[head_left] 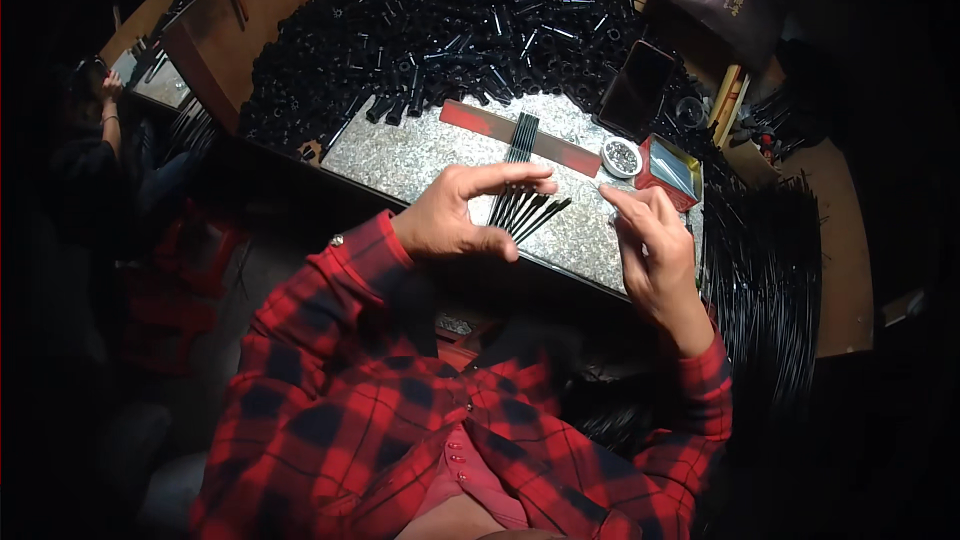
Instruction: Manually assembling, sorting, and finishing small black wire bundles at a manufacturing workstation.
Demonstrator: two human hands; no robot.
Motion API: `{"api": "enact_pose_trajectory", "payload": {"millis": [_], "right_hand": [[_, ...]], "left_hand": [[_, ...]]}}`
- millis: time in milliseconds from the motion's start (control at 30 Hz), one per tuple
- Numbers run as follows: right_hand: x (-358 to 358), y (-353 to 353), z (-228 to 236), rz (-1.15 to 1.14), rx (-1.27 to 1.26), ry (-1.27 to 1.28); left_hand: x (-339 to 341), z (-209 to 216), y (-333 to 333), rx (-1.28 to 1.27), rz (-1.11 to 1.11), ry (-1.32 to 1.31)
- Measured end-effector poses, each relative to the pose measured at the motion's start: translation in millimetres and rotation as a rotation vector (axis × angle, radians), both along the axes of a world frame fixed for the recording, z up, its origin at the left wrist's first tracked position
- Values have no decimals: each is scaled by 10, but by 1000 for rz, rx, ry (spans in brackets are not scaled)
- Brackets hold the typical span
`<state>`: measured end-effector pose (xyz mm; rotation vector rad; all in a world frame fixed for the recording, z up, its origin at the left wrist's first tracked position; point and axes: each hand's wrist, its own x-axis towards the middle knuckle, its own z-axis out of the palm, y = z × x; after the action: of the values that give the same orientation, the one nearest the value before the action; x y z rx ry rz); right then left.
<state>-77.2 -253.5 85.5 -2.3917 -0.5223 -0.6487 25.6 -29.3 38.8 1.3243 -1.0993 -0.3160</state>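
Note:
My left hand (455, 212) is open, its thumb and fingers spread in a wide curve over the near part of the bench. Behind and between them, several thin black rods (524, 212) lie fanned out, their far ends close together across a flat red and dark bar (465, 120). They look loose, not gripped. To the right, my right hand (658, 248) is raised with the fingers bent and the forefinger pointing left toward the thumb; anything pinched there is too small to make out. Just beyond it stand a round white tub (621, 157) of small shiny pieces and a red box (668, 172).
A large heap of short black tubular parts (450, 20) fills the back of the speckled bench top (380, 155). A dark phone-like slab (637, 85) leans at the right of it. Long black rods (765, 280) hang at the right. Another person's hand (111, 88) is at far left.

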Motion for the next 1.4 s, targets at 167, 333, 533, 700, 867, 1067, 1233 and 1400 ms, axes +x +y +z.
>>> {"api": "enact_pose_trajectory", "payload": {"millis": [167,333,533,700,867,1067,1233,1400], "right_hand": [[-156,219,253,18,-92,-148],[-190,218,227,-13,-184,-176],[-208,185,207,-22,-195,-227],[-232,222,268,-25,-216,-197],[-223,199,236,-14,-201,-221],[-286,219,233,-21,-254,-212],[-304,246,245,-12,-270,-172],[-292,309,202,-110,-181,-253]], "left_hand": [[-146,365,-8,-79,-4,-9],[-235,446,-120,-76,90,2],[-247,457,-143,-97,203,-71],[-190,399,-150,-131,204,-230],[-205,388,-138,-139,200,-251],[-237,361,-120,-155,198,-284],[-241,352,-110,-156,188,-294],[-237,337,-76,-137,183,-330]]}}
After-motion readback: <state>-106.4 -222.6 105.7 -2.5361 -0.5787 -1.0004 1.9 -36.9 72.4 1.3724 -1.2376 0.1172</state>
